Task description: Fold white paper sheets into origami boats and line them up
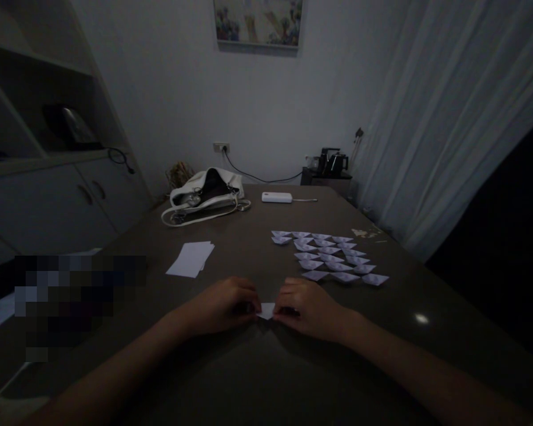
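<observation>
A small piece of folded white paper [266,310] is held between my two hands, low over the middle of the table. My left hand [232,303] pinches its left side, and my right hand [305,307] pinches its right side. Fingers cover both ends, so only the pointed middle shows. Beyond my right hand, several folded paper boats [331,258] stand in rows. A few flat white paper sheets [190,258] lie stacked a little unevenly past my left hand.
On the dark table [249,378], a white handbag [204,198] lies at the far left, with a white power bank [276,197] and short cable to its right. Small scraps [364,233] are near the right edge. A blurred-out patch [80,305] covers the left side.
</observation>
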{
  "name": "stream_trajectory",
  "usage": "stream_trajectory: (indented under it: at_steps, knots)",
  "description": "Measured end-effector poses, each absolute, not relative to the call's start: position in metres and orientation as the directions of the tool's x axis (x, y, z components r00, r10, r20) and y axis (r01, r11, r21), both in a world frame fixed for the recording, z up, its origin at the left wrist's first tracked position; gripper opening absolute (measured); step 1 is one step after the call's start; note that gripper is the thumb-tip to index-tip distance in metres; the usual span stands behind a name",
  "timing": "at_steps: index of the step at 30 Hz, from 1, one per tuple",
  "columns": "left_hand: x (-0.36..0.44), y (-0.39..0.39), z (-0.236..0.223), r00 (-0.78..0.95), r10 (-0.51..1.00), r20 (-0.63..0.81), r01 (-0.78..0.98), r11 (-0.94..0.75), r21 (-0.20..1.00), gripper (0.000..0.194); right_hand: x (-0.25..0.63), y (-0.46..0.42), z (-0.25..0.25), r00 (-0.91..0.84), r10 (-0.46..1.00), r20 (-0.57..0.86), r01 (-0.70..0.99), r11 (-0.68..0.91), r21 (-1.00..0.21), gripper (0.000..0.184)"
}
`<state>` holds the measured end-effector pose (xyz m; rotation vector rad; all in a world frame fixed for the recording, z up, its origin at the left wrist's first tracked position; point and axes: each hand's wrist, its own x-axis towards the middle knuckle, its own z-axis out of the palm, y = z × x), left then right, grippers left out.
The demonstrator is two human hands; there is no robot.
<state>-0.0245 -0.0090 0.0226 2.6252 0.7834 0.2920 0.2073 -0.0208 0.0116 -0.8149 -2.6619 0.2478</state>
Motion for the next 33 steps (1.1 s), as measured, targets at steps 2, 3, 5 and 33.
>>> stream_trajectory:
  at_steps: [2, 3, 5, 33]
  knots:
    - [-0.024, -0.01, 0.024, 0.82, 0.568, 0.075, 0.492, -0.766, 0.414, 0.01, 0.208, -0.02, 0.011, -0.759, 0.599, 0.254, 0.525, 0.795, -0.304, 0.004]
    - [-0.024, -0.011, 0.025, 0.82, 0.568, 0.071, 0.492, -0.763, 0.42, 0.009, 0.208, -0.02, 0.011, -0.753, 0.611, 0.245, 0.531, 0.783, -0.324, 0.004]
    - [-0.023, -0.011, 0.025, 0.816, 0.574, 0.074, 0.49, -0.754, 0.438, 0.01, 0.207, -0.019, 0.01, -0.74, 0.631, 0.231, 0.539, 0.763, -0.357, 0.006]
    - [-0.018, -0.007, 0.017, 0.626, 0.78, 0.009, 0.613, -0.499, 0.612, 0.014, 0.202, -0.014, -0.002, -0.518, 0.834, 0.188, 0.556, 0.496, -0.667, 0.012]
